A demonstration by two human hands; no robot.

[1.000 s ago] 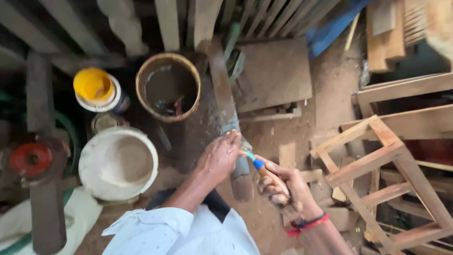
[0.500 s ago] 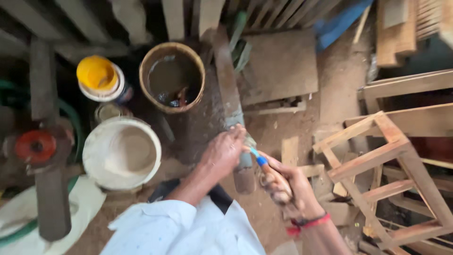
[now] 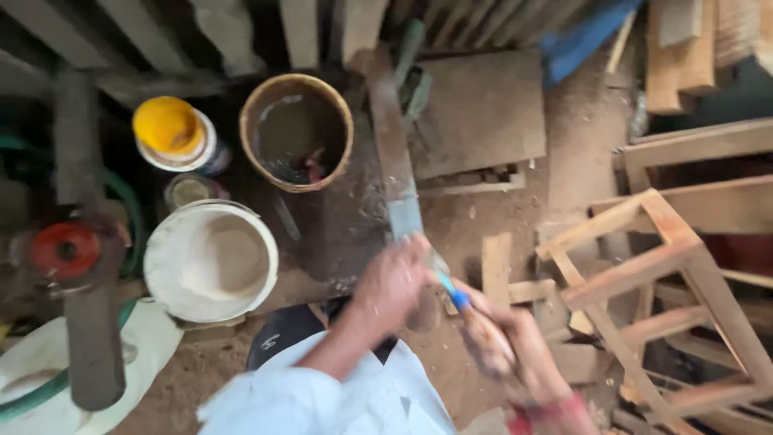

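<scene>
Long narrow wooden plank (image 3: 392, 153): dusty, running from the upper middle of the view down to the person's hands, lying over the dirt floor (image 3: 580, 145). Left hand (image 3: 392, 282): closed over the near end of the plank, gripping it. Right hand (image 3: 515, 354): clenched around the wooden handle of a chisel-like tool (image 3: 467, 310) with a blue collar, its tip at the plank just beside the left hand; blurred. Left of the plank: brown bucket (image 3: 296, 133) holding dark liquid, white bucket (image 3: 211, 262) with pale powder, yellow-lidded can (image 3: 173, 133). Far left: red disc on a machine (image 3: 64, 251). Right: unfinished wooden stool frame (image 3: 652, 274), tilted, with offcuts near it. Behind: flat board (image 3: 483, 109).
</scene>
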